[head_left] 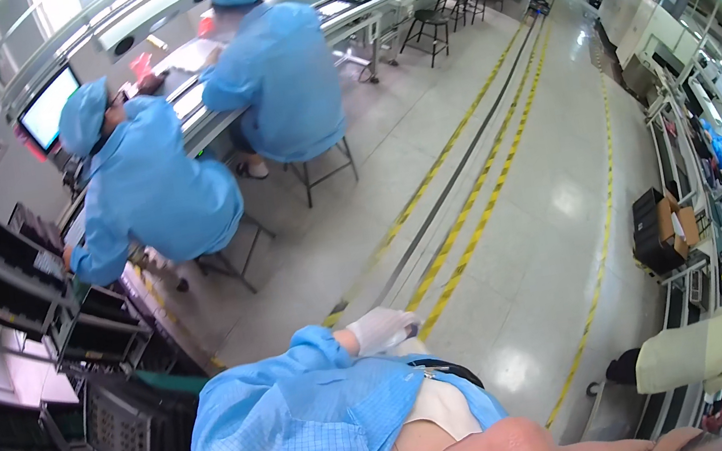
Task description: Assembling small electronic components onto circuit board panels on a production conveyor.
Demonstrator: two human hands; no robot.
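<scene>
My left hand (382,328), in a white glove, reaches forward in front of my waist with its fingers drawn together. A small dark spot shows at the fingertips; whether it is a held thing is too small to make out. A pale patch (411,347) lies just below the glove, partly covered by it, and I cannot tell what it is. The light blue checked sleeve (269,419) of my smock is bunched at the elbow. A dark strap or cord (450,370) crosses the smock's front. My right hand does not show.
Two people in blue smocks and caps, one seated (151,178) and one farther (281,78), work at a long bench (347,15) on the left. Black crates (124,428) stand close at my left. Yellow-black floor tape (482,216) marks the aisle. Shelving, a carton (675,228) and a pale-yellow-clad person (697,352) are right.
</scene>
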